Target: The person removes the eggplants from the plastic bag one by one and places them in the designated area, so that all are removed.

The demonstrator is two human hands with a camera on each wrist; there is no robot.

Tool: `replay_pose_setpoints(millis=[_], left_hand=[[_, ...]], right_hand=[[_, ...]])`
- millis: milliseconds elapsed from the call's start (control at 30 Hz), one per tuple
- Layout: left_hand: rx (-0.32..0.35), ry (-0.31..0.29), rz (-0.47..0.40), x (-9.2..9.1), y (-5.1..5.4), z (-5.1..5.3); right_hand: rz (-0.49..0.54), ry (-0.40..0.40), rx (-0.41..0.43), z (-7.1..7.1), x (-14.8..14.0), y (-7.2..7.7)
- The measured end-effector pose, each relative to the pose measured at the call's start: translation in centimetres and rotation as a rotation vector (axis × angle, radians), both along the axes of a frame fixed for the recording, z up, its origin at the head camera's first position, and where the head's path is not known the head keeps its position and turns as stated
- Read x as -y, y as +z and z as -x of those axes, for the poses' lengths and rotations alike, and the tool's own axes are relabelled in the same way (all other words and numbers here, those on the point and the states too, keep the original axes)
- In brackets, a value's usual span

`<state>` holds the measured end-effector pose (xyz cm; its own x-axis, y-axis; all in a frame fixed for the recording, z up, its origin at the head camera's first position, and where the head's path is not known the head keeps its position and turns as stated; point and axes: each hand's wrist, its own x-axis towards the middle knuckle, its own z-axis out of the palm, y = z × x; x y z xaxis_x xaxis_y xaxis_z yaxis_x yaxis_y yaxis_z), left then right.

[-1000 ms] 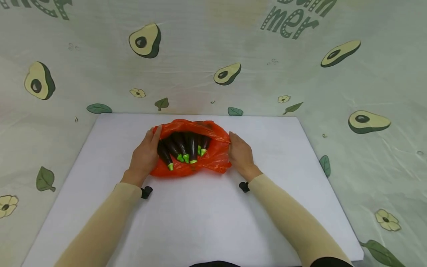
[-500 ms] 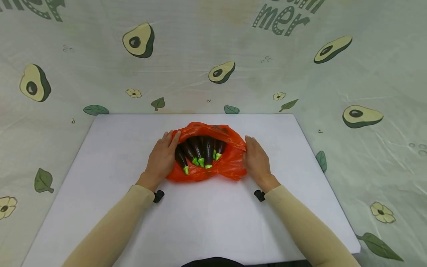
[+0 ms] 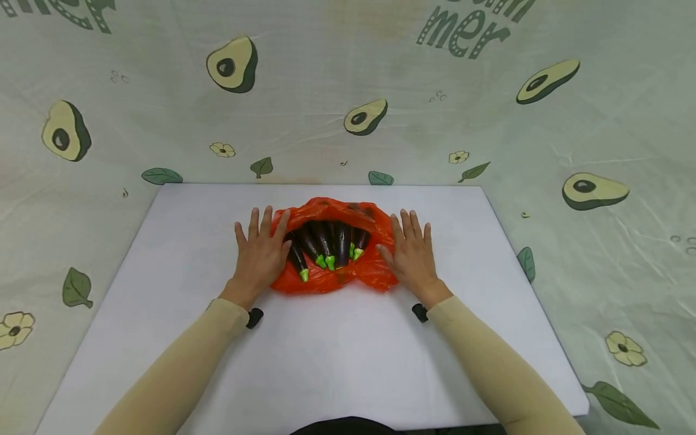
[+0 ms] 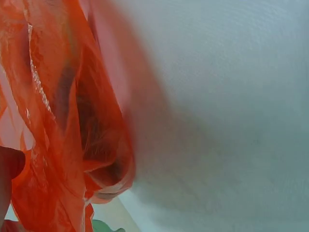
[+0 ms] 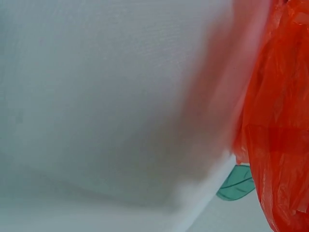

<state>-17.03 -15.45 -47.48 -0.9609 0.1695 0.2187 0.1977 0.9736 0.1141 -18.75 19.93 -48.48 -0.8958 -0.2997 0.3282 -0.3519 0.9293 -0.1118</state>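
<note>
the red bag (image 3: 328, 210) lies crosswise between left grip (image 3: 260, 258) and right grip (image 3: 414, 258) — both spread, one at each end, neither clearly nearer.

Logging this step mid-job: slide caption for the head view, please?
Left grip and right grip, both spread open, flank a red plastic bag of dark eggplants on a white board.

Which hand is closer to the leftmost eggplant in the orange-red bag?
Left. The left hand is just beside the leftmost eggplant; the right hand is across the orange-red bag, at its right side.
</note>
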Motion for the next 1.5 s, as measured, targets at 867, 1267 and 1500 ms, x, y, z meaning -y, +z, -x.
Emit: replay_pose_setpoints(millis=[867,1267,1500], left_hand=[[-0.253,-0.047,-0.074,2.0,-2.7,-0.1],[-0.208,-0.138,-0.051,1.8,-2.4,0.8],[-0.074,-0.121,-0.048,1.4,-2.0,1.0]], right_hand=[[0.014,0.007,0.027,0.5,-0.2,-0.1],[0.028,0.003,0.022,0.2,0.0,0.0],[0.046,0.0,0.035,0.2,0.2,0.2]])
